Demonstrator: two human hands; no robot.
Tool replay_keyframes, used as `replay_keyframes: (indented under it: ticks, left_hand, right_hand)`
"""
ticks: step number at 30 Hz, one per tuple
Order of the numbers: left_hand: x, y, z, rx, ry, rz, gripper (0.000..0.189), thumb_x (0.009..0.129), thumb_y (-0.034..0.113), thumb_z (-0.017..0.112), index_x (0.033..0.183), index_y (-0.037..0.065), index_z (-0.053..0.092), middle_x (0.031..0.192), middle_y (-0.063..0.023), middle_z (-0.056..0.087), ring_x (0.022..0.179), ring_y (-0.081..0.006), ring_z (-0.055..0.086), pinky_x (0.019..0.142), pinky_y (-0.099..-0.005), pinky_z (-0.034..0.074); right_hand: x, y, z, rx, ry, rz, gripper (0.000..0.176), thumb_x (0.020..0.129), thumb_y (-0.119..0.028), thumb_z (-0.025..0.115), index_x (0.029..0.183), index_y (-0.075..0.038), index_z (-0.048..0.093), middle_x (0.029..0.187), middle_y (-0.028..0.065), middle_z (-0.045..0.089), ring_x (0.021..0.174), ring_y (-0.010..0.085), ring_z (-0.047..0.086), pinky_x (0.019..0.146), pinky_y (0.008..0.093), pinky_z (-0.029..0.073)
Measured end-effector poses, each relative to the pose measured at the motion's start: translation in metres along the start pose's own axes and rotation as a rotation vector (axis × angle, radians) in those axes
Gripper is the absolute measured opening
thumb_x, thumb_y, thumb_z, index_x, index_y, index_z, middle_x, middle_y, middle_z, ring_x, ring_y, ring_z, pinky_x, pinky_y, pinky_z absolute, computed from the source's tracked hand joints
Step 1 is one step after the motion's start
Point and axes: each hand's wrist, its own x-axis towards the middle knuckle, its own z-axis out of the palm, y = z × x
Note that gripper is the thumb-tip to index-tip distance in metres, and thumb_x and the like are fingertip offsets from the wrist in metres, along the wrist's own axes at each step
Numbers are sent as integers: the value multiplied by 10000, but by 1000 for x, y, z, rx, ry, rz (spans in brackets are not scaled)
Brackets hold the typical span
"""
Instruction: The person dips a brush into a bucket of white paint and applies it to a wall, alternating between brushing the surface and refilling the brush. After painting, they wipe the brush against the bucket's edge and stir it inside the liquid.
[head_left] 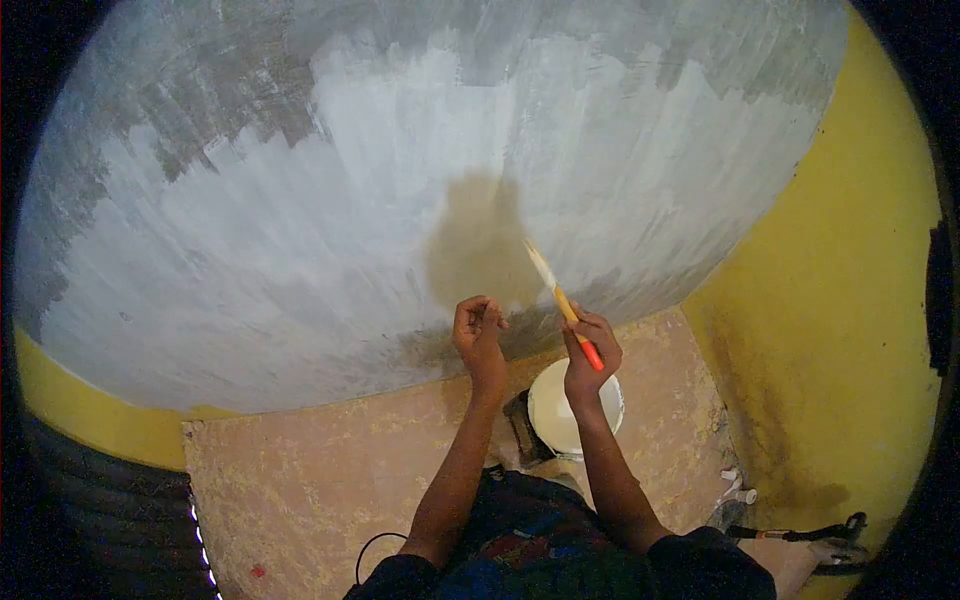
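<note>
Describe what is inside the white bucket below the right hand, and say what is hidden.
Inside the bucket, a pale cream surface shows, probably paint. The right hand and forearm cover part of it, and the bottom and depth cannot be seen.

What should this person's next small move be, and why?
Probably a stroke of the paintbrush over the wall's darker grey areas: the right hand grips it, its bristles look coated pale, and those areas border pale streaks.
</note>
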Motion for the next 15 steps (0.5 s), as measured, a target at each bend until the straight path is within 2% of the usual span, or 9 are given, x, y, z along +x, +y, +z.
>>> replay_keyframes:
  ticks: [2,5,9,11,13,15]
  left_hand:
    - [1,-5,-1,-23,-7,-8,140,969,153,667,1026,40,607,857,-17,583,755,-107,554,687,-275,486]
    - [2,-13,-1,-11,2,-22,150,966,160,673,1036,43,612,869,-25,597,763,-114,567,708,-283,499]
    - [2,-18,3,-144,-2,-119,174,984,210,651,1057,55,622,905,-24,612,806,-119,585,733,-298,514]
    - [1,-19,3,-179,-19,-139,193,990,235,644,1067,58,624,920,-23,616,821,-122,590,739,-305,520]
    - [3,-16,3,-347,79,-252,217,997,278,635,1060,72,616,938,-18,616,851,-131,595,747,-311,518]
    - [16,-33,-16,-448,93,-277,213,991,301,638,1020,91,609,943,-14,618,855,-143,587,763,-323,508]
  right_hand:
    - [1,5,-6,-117,-127,-229,118,785,41,738,879,-30,735,1074,179,717,961,299,683,854,390,536]
    - [5,-1,-11,-173,-223,-307,145,766,35,709,885,-39,745,1099,162,719,989,315,671,855,393,532]
    - [4,6,-18,-135,-219,-300,171,754,50,682,884,-40,749,1114,162,717,999,318,664,860,399,530]
    - [3,8,-23,-107,-185,-216,156,782,61,660,874,-37,740,1122,162,712,996,313,664,858,391,531]
    - [1,18,-28,-51,-150,-143,152,779,71,670,869,-35,734,1120,163,711,1007,309,664,864,390,532]
    - [1,23,-36,0,-113,-69,151,776,81,681,864,-32,728,1117,164,710,1017,305,664,870,388,533]
